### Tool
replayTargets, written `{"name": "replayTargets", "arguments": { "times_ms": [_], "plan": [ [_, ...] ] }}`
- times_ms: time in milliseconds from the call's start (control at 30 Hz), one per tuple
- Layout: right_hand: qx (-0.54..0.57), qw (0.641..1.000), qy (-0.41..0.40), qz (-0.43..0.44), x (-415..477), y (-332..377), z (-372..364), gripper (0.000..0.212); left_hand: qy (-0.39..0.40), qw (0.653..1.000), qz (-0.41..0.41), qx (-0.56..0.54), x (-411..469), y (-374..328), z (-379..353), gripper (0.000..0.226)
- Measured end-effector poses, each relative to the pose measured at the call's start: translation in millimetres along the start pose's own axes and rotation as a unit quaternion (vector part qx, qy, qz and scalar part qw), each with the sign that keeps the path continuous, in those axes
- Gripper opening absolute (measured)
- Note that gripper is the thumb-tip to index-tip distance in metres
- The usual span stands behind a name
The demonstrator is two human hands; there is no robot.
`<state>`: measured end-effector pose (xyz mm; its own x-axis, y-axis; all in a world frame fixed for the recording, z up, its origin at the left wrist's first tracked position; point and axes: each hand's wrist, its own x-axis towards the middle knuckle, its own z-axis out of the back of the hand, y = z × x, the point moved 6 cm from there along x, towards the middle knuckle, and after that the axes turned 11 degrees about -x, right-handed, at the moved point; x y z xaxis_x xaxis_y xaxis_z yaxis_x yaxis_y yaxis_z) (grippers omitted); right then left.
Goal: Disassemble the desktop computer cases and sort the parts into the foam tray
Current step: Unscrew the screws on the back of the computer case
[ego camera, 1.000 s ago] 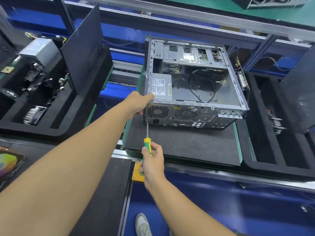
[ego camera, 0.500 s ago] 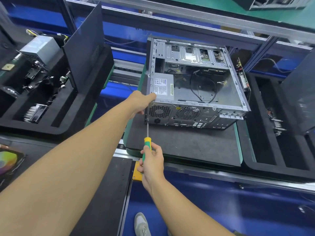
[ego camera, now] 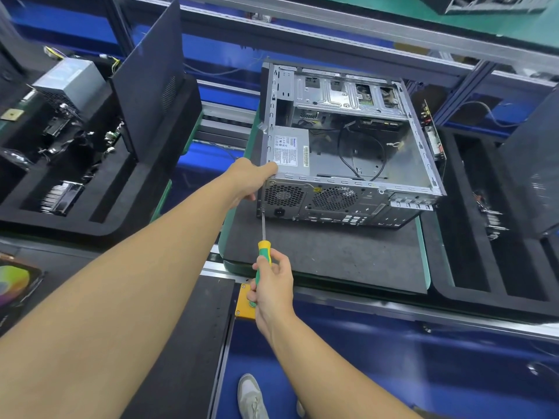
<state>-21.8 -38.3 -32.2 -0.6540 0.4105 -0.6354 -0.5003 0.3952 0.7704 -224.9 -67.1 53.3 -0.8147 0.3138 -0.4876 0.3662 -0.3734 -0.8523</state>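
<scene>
Open computer case (ego camera: 405, 164) on its side on a grey mat (ego camera: 332, 255) mid-bench, side cover off, bare silver metal inside, perforated rear panel towards the camera. Across its far end, a drive cage (ego camera: 348, 92) with square cut-outs. In the near-left corner, a grey power supply (ego camera: 292, 151) with a white label, just behind the round fan grilles (ego camera: 284, 195) of the rear panel. Loose on the case floor, a looped black cable (ego camera: 381, 152).

To the left, just beside the mat, a black left foam tray (ego camera: 169, 164) with a dark side panel (ego camera: 151, 86) upright in a slot. Also in it, a loose power supply (ego camera: 71, 83) tilted at the far end and a finned heatsink (ego camera: 60, 198) in a near pocket. To the right, a right foam tray (ego camera: 438, 267), with a circuit board (ego camera: 432, 131) on edge at its left wall, just beside the case. On the bench's front edge, a small yellow button box (ego camera: 242, 306), partly hidden by the right hand (ego camera: 272, 285).

At the case's near-left top corner, the left hand (ego camera: 248, 179), thumb over the rim, fingers curled down the outer side, hiding that corner. Right hand wrapped round the green-and-yellow handle of a screwdriver (ego camera: 263, 249), shaft pointing up and away. Tip at the lower left edge of the rear panel, just left of the power socket. Below, a grey shoe (ego camera: 251, 394) on a blue surface.
</scene>
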Motion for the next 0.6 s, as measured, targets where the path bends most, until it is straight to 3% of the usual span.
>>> {"name": "replayTargets", "arguments": {
  "times_ms": [200, 333, 467, 600],
  "plan": [
    [-0.073, 0.997, -0.013, -0.005, 11, -10, -1, 0.024, -0.005, 1.000, 0.000, 0.006, 2, 1, 2, 0.061],
    [-0.008, 0.995, 0.075, -0.068, 18, -15, -2, 0.020, -0.006, 1.000, -0.001, 0.005, 2, -1, 1, 0.055],
    [0.051, 0.976, 0.175, -0.120, 19, -16, -7, 0.036, 0.003, 1.000, 0.003, -0.008, 4, 1, -1, 0.063],
    [0.006, 0.980, 0.176, -0.096, 21, -20, 3, 0.030, -0.004, 1.000, -0.002, -0.007, 4, 2, -1, 0.054]
  ]
}}
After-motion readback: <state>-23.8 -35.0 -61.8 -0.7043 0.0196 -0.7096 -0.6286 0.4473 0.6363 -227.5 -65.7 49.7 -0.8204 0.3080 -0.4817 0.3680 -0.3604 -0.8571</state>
